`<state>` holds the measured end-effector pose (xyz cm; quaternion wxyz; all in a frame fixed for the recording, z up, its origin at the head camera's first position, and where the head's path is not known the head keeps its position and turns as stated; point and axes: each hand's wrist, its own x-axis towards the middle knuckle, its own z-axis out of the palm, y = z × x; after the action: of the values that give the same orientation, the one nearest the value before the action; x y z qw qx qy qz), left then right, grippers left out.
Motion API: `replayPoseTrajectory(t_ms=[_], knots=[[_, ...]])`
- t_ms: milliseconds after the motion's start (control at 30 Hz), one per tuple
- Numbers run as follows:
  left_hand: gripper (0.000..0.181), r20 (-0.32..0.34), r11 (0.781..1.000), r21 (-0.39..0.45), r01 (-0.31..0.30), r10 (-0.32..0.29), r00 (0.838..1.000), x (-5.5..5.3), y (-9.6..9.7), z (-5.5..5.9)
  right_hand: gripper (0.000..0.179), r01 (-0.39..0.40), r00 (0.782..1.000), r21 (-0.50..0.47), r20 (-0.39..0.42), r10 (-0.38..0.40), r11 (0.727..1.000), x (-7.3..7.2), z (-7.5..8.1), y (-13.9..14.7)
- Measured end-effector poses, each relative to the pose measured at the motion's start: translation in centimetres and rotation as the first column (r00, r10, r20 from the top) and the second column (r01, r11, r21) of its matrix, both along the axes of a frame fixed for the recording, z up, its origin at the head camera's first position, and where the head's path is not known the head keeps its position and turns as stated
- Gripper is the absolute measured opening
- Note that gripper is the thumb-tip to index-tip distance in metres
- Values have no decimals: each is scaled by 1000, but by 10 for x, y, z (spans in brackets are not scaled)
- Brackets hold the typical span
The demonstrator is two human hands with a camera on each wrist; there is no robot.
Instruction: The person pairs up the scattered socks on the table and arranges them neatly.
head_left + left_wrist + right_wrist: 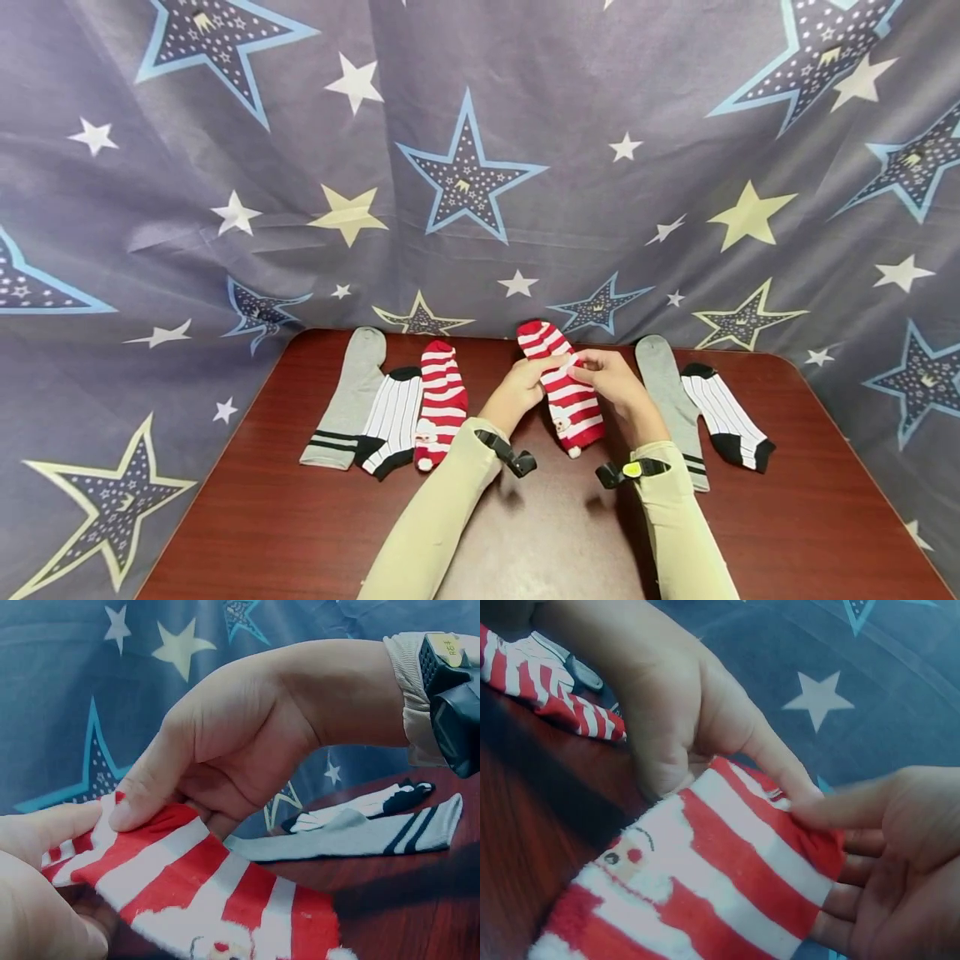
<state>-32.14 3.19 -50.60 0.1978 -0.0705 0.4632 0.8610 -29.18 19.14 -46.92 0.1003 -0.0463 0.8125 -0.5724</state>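
Both hands hold a red-and-white striped sock point(570, 398) up over the middle of the table. It bears a white fuzzy face patch point(634, 859) and a small pompom at its lower end. My left hand point(516, 392) pinches the sock's left edge, its thumb lying across the stripes. From the other side, my right hand point(618, 385) grips the sock between thumb and fingers, as the left wrist view shows. The two thumbs come close together on the fabric, which bunches slightly near the right thumb point(131, 812). Some fingers are hidden behind the sock.
On the left lie a grey sock point(352, 392), a white striped sock with black ends point(392, 417) and another red-and-white sock point(442, 396). A grey sock point(667, 396) and a black-and-white sock point(726, 412) lie right. A star-patterned curtain point(465, 267) stands behind the table point(247, 525).
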Motion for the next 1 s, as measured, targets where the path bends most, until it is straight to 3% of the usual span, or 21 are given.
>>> replayPoseTrajectory(t_ms=[167,367,633,833,900,1000], knots=[[23,-32,992,-40,-120,119,992,2,-6,12,32,-33,999,1,-1,33,999,1,4,-7],[24,-15,978,-19,-207,207,978,-7,-21,19,32,-28,999,3,43,28,1000,-4,3,-6],[17,36,964,1,-267,267,963,-19,-44,21,30,13,1000,58,6,-14,998,-8,10,6],[13,67,958,35,-285,282,957,-26,-53,26,32,-105,994,58,11,105,993,-9,5,10],[19,68,959,37,-282,279,958,-27,-56,28,32,-145,989,62,17,144,988,-9,2,9],[25,60,958,36,-285,283,957,-28,-59,31,31,-144,989,69,22,143,987,-9,-1,11]])
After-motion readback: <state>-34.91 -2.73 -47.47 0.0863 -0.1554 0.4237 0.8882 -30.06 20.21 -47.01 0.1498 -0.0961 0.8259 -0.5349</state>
